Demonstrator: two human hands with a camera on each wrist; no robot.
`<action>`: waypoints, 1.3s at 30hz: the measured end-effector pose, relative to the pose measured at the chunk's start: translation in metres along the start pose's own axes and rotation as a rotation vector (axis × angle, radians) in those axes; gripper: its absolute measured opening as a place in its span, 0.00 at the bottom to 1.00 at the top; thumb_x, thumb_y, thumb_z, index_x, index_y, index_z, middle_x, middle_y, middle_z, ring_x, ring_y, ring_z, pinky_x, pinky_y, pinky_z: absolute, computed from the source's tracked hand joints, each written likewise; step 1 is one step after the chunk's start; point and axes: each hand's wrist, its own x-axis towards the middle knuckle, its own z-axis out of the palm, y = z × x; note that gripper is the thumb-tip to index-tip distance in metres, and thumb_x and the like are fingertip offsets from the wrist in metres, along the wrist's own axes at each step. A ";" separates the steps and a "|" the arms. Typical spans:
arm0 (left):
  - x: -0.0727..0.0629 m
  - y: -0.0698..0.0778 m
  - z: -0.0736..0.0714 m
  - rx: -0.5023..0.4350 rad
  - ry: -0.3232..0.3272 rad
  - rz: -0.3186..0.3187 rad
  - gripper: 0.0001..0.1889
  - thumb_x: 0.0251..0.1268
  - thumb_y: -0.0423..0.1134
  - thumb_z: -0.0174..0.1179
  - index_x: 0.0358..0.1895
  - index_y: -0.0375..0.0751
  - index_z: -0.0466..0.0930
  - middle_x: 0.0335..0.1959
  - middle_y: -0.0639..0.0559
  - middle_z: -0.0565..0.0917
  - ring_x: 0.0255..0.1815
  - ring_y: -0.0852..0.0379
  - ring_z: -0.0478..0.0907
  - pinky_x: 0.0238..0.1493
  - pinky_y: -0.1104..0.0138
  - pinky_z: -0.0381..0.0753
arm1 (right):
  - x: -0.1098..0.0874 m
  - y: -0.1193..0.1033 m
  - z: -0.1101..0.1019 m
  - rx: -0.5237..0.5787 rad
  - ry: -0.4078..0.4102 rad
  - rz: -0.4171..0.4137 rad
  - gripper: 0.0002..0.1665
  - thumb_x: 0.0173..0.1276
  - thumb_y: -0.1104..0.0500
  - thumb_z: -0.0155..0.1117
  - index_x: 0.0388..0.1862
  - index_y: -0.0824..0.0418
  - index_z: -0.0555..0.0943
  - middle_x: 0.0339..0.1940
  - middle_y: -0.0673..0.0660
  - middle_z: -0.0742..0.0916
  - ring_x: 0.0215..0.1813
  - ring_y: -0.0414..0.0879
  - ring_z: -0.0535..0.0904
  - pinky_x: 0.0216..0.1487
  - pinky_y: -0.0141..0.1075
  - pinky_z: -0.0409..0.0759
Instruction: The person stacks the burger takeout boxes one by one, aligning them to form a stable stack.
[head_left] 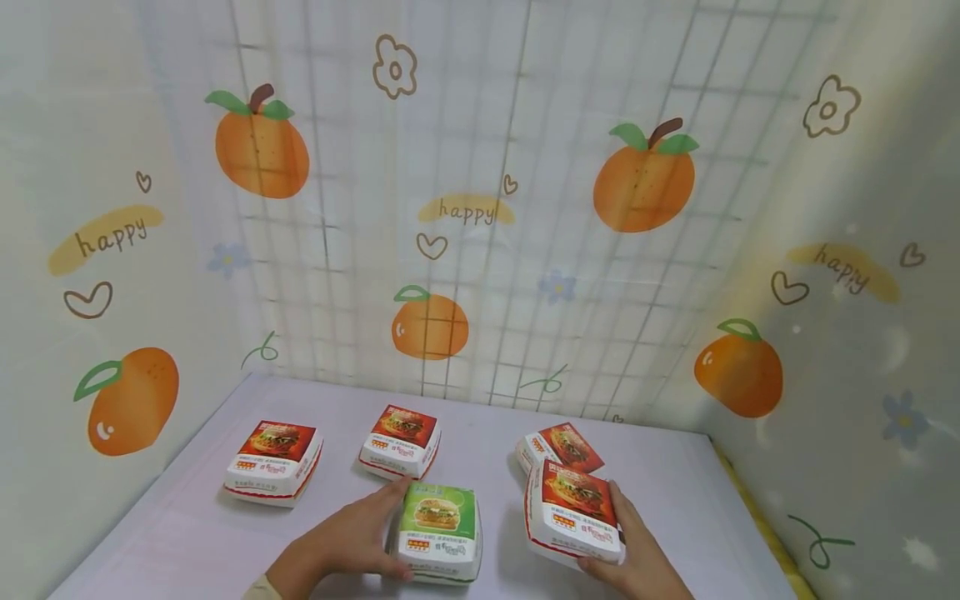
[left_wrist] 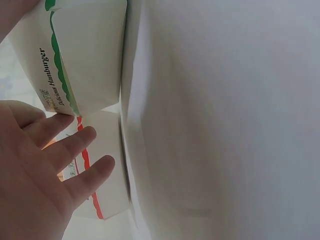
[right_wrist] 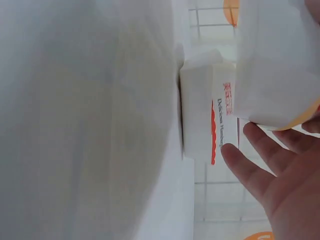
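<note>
My left hand (head_left: 348,537) holds the left side of a green-topped hamburger box (head_left: 438,529), thumb at its near corner and fingers at the far one. In the left wrist view this box (left_wrist: 90,60) bears a green wavy stripe, and the other fingers spread out beside it. On the right, my right hand (head_left: 637,554) grips a red-topped hamburger box (head_left: 573,508) by its right side. That box (right_wrist: 275,60) is raised above the table and tilted in the right wrist view. Just behind it, partly covered, lies another red-topped hamburger box (head_left: 555,446).
Two more red-topped hamburger boxes stand on the white table, one at the far left (head_left: 273,462) and one back near the middle (head_left: 400,442). A pale curtain (head_left: 480,125) printed with oranges hangs around the table, with a wire grid (head_left: 675,87) behind it.
</note>
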 end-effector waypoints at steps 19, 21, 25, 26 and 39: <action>0.003 0.004 0.004 -0.022 0.041 0.029 0.69 0.34 0.80 0.63 0.79 0.45 0.45 0.77 0.49 0.55 0.73 0.47 0.58 0.65 0.48 0.65 | 0.013 -0.025 0.017 -0.023 0.064 -0.203 0.71 0.48 0.41 0.78 0.80 0.59 0.45 0.73 0.69 0.62 0.67 0.63 0.63 0.59 0.62 0.68; 0.001 0.005 0.004 -0.029 0.035 0.013 0.69 0.34 0.79 0.64 0.79 0.45 0.45 0.77 0.50 0.54 0.73 0.48 0.57 0.65 0.49 0.65 | 0.015 -0.027 0.020 -0.024 0.065 -0.217 0.71 0.47 0.41 0.78 0.80 0.58 0.45 0.73 0.68 0.63 0.66 0.62 0.65 0.58 0.60 0.69; 0.000 0.005 0.006 -0.049 0.042 0.030 0.69 0.34 0.77 0.66 0.79 0.44 0.45 0.77 0.51 0.53 0.73 0.51 0.56 0.66 0.51 0.64 | 0.018 -0.032 0.024 -0.019 0.071 -0.222 0.70 0.47 0.39 0.77 0.80 0.56 0.45 0.73 0.66 0.63 0.66 0.61 0.65 0.57 0.61 0.69; 0.000 0.005 0.006 -0.052 0.044 0.040 0.69 0.35 0.77 0.66 0.79 0.44 0.45 0.77 0.52 0.53 0.73 0.52 0.56 0.67 0.51 0.63 | 0.019 -0.033 0.025 -0.019 0.075 -0.220 0.70 0.47 0.38 0.77 0.80 0.55 0.45 0.73 0.66 0.64 0.65 0.61 0.65 0.57 0.61 0.69; 0.008 0.007 0.003 -0.049 0.039 0.065 0.69 0.34 0.78 0.65 0.79 0.44 0.44 0.77 0.51 0.54 0.74 0.53 0.55 0.68 0.53 0.61 | 0.027 -0.049 0.037 -0.038 0.110 -0.304 0.70 0.46 0.37 0.77 0.80 0.56 0.48 0.74 0.63 0.64 0.66 0.58 0.65 0.58 0.60 0.68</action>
